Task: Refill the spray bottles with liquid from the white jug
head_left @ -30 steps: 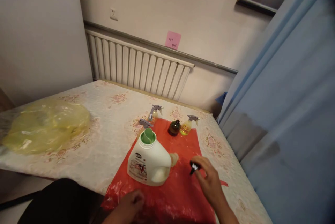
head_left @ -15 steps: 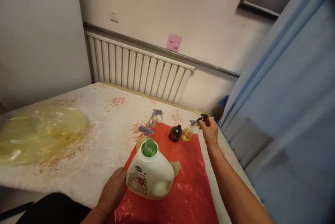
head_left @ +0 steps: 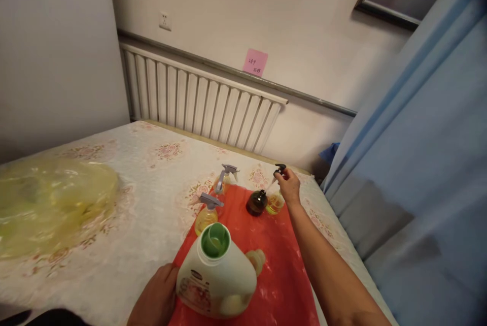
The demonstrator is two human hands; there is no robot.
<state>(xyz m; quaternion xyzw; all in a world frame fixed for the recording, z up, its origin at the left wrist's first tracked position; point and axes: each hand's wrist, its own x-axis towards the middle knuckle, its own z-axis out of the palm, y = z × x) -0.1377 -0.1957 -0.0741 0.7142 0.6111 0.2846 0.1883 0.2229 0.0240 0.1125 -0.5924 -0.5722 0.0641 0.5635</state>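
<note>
My right hand [head_left: 289, 186] pinches a black pump head [head_left: 280, 169], its pale dip tube angled down toward the mouth of a dark round bottle [head_left: 257, 203]. Beside that bottle is a small clear bottle [head_left: 274, 204] with yellow-green liquid, partly behind it. My left hand [head_left: 155, 295] is closed against the left side of a white detergent jug [head_left: 216, 285], its fingertips partly hidden. The jug's top shows a green spout [head_left: 215, 240] without a cap. Left of the dark bottle stand two trigger spray bottles, a nearer yellow one [head_left: 206, 220] and a farther one [head_left: 222, 184].
A red plastic sheet [head_left: 279, 265] lies under the bottles on a flowered bed cover [head_left: 152, 204]. A pale cap [head_left: 256, 261] is just right of the jug. To the left lies a yellow plastic bag [head_left: 57, 199]. A blue curtain [head_left: 411, 163] hangs at the right.
My right hand has moved left with the pump head, from above the clear bottle to the dark bottle. My left hand stays by the jug; the view has shifted slightly.
</note>
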